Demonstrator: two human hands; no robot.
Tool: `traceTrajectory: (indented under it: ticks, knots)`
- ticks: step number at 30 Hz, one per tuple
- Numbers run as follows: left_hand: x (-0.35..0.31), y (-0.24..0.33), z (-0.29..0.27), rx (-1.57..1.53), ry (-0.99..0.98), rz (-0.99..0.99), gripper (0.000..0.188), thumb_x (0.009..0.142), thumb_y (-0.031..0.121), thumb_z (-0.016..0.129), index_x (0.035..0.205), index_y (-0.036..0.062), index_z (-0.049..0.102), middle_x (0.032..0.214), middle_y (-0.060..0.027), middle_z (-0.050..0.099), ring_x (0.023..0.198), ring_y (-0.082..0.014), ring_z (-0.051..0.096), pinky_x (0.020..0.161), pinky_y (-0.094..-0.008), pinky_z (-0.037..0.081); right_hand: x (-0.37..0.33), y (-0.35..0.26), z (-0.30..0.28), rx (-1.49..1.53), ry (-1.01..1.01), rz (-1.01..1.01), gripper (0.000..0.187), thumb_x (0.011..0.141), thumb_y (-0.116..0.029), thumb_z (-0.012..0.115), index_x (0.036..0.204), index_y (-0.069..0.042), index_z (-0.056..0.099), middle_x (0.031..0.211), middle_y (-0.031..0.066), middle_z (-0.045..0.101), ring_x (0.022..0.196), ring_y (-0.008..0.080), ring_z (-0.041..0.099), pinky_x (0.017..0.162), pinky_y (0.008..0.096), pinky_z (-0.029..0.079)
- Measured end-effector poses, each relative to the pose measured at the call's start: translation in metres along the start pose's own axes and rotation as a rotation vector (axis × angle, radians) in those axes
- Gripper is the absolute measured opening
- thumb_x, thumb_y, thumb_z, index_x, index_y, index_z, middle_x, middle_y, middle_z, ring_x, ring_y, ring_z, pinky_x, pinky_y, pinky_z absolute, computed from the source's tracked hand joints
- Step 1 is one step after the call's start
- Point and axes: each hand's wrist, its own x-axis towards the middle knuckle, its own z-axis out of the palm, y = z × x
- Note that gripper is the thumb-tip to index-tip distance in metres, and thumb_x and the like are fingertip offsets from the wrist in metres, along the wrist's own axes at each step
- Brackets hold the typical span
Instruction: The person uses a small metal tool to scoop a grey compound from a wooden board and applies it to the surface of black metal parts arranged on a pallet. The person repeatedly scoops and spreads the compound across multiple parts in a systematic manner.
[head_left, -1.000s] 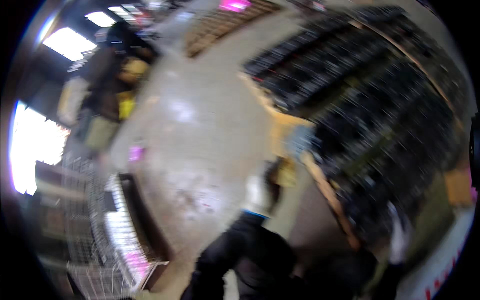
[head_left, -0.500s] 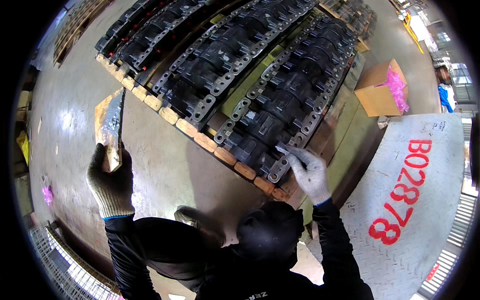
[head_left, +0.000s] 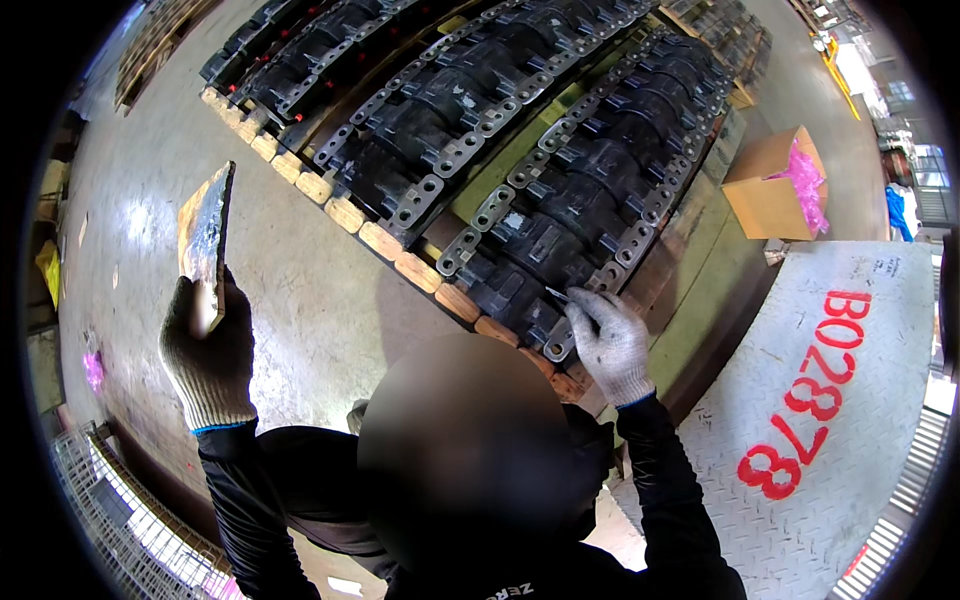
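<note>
Clenching a flat board point(head_left: 206, 240) by its lower end in the left grip point(head_left: 206, 350), apparently to spare its face; pinching a thin metallic piece point(head_left: 556, 294) in the right grip point(head_left: 612, 345), near black castings point(head_left: 540, 243)

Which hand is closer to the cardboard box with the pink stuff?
Right. The right hand is nearer, though apart from the cardboard box, at the near end of the black metal parts. The left hand is much farther left, holding a flat board.
</note>
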Motion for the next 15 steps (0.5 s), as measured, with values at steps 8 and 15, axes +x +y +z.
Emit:
traceTrajectory:
  ticks: [8, 15]
  knots:
    - [0.002, -0.013, 0.015, -0.097, -0.044, -0.058, 0.033, 0.091, 0.011, 0.074, 0.117, -0.0083, 0.069, 0.106, -0.0184, 0.077, 0.093, -0.0181, 0.073, 0.087, -0.0317, 0.057, -0.002, 0.003, -0.005, -0.099, 0.048, -0.041, 0.017, 0.087, -0.013, 0.077, 0.102, -0.006, 0.077, 0.092, 0.0139, 0.074, 0.082, 0.0325, 0.073, 0.072, 0.0389, 0.058]
    - [0.0, -0.005, 0.014, -0.149, -0.073, -0.059, 0.034, 0.091, 0.01, 0.073, 0.118, -0.0086, 0.068, 0.108, -0.0173, 0.076, 0.097, -0.0213, 0.073, 0.091, -0.0333, 0.058, -0.002, 0.005, -0.001, -0.144, 0.06, -0.066, 0.017, 0.087, -0.015, 0.076, 0.102, -0.006, 0.077, 0.091, 0.0138, 0.073, 0.081, 0.0328, 0.072, 0.072, 0.0398, 0.057]
